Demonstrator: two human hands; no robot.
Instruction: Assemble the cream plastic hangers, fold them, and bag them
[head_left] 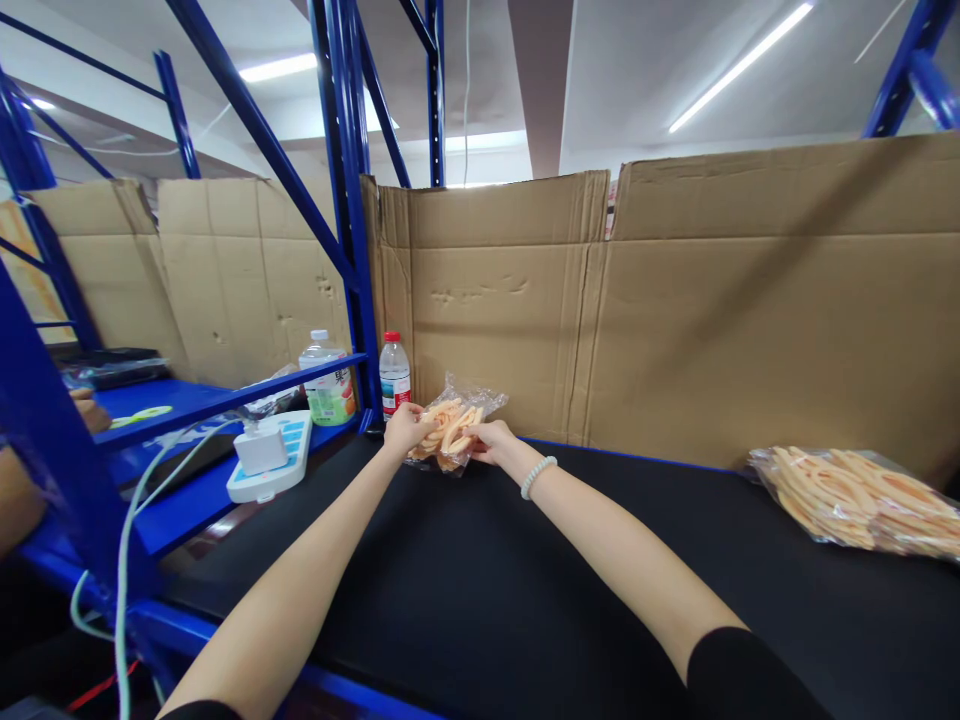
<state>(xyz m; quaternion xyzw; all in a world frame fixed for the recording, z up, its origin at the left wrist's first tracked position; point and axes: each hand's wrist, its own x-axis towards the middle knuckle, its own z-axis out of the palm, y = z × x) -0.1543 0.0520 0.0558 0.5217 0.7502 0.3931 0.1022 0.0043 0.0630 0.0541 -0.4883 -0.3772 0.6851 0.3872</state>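
At the far side of the black tabletop [480, 580], a transparent plastic bag [450, 432] holds peach-coloured, soft-looking loops or strips; their exact kind I cannot make out. My left hand [405, 430] pinches the bag's left side, fingers closed. On the opposite side, my right hand [495, 442] grips the bag near its right edge, thumb and fingers together; a pale bead bracelet is on that wrist. The bag's loose top flares up behind the loops, towards the cardboard. Part of the fingertips is hidden by the film.
A larger bag of similar peach strips [855, 500] lies at the right. Behind stands a cardboard wall [510, 300]. A red-capped bottle [394, 375], a larger jug [327, 380] and a white power strip [271, 460] are at the left, by blue rack posts [352, 230]. Another person's hand [90, 410] shows far left.
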